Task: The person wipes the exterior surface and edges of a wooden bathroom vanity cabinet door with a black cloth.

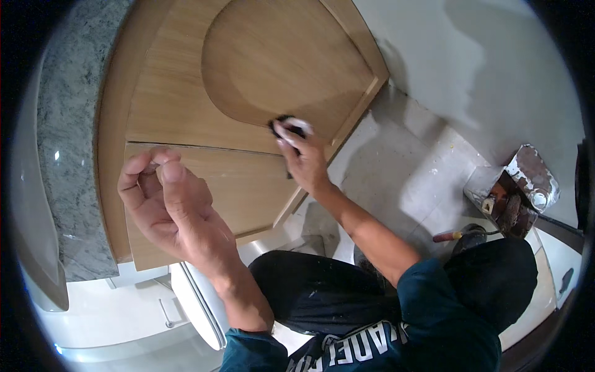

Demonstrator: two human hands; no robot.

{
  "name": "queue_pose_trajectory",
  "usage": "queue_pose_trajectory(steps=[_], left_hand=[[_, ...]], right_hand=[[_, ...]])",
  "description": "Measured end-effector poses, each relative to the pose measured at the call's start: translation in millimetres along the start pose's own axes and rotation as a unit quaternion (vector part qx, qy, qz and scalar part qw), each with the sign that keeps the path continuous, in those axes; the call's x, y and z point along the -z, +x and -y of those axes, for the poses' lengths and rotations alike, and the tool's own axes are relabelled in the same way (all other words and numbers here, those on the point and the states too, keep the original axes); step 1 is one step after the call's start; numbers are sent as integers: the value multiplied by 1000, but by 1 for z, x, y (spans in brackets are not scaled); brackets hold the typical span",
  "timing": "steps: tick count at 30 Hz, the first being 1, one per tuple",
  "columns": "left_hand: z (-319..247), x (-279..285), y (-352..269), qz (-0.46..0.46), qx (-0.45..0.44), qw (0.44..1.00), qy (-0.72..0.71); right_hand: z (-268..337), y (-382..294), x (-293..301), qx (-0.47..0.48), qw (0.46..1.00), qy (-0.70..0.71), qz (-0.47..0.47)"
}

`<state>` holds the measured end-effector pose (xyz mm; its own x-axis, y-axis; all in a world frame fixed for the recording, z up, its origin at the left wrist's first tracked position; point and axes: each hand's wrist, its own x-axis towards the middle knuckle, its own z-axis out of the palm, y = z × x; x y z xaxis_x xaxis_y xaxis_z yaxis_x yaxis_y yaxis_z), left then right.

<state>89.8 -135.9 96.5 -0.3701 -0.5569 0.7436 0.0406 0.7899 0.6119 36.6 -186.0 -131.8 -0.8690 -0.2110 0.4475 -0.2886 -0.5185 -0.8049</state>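
My right hand (304, 160) grips a small black and white object (294, 126), blurred, perhaps a cloth or pad, against the wooden cabinet door (279, 60) near the lower edge of its arched panel. A dark bit shows below that hand, by the gap between two doors. My left hand (169, 200) is raised in front of the neighbouring wooden door (232, 186), its fingers curled and the thumb near the fingertips; whether something thin is between them cannot be told.
A grey stone countertop (69, 153) edges the cabinet on the left. An opened metal container (511, 200) with dark, soiled contents stands on the tiled floor (418, 172) at right, near a red-handled tool (447, 236). A white toilet (200, 302) is at lower left.
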Motion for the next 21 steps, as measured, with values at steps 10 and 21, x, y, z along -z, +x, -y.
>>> queue_pose_trajectory(steps=[10, 21], left_hand=[[1, -17, 1, 10, 13, 1000, -20], [-8, -23, 1, 12, 6, 1000, -18]], right_hand=[[4, 8, 7, 27, 998, -30, 38], [25, 15, -8, 18, 999, 7, 49]])
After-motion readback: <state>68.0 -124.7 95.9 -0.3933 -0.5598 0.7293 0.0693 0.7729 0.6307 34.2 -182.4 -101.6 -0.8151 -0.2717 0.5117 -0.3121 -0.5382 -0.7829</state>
